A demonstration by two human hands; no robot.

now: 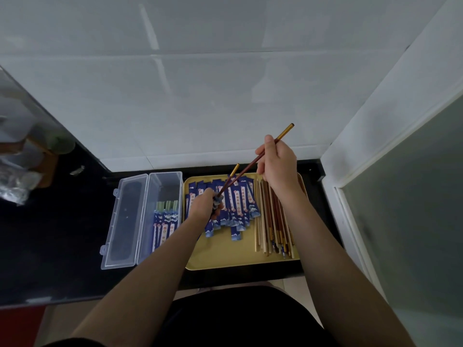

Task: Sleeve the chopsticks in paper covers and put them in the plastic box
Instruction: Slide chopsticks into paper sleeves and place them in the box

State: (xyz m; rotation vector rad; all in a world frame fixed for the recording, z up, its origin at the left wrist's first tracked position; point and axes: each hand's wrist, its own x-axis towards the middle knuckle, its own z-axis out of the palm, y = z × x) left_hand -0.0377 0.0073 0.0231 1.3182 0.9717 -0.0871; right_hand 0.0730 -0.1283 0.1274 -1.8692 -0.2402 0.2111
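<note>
A: Hands?
B: Right hand point(278, 161) pinches a slim dark-red chopstick point(253, 162), gold-capped, slanting down to the left hand point(206, 202), whose fingers point(217, 205) curl round a blue paper cover point(215, 204) at its tip. 2nd chopstick point(231, 175) sits alongside in the same grip.
A: Rest?
B: Just beyond the left fingers: loose printed covers point(238, 199) on a yellow tray point(225, 254); bare wood sticks point(273, 221) below the right fingers. Clear plastic box point(164, 194), lid flipped open, left of the tray w/ sleeved pairs point(164, 226) inside.
A: Surface?
B: Glossy black bench point(62, 246), white tiled wall point(200, 96) behind, frosted panel at right.

Paper covers' point(237, 201) print unreadable.
</note>
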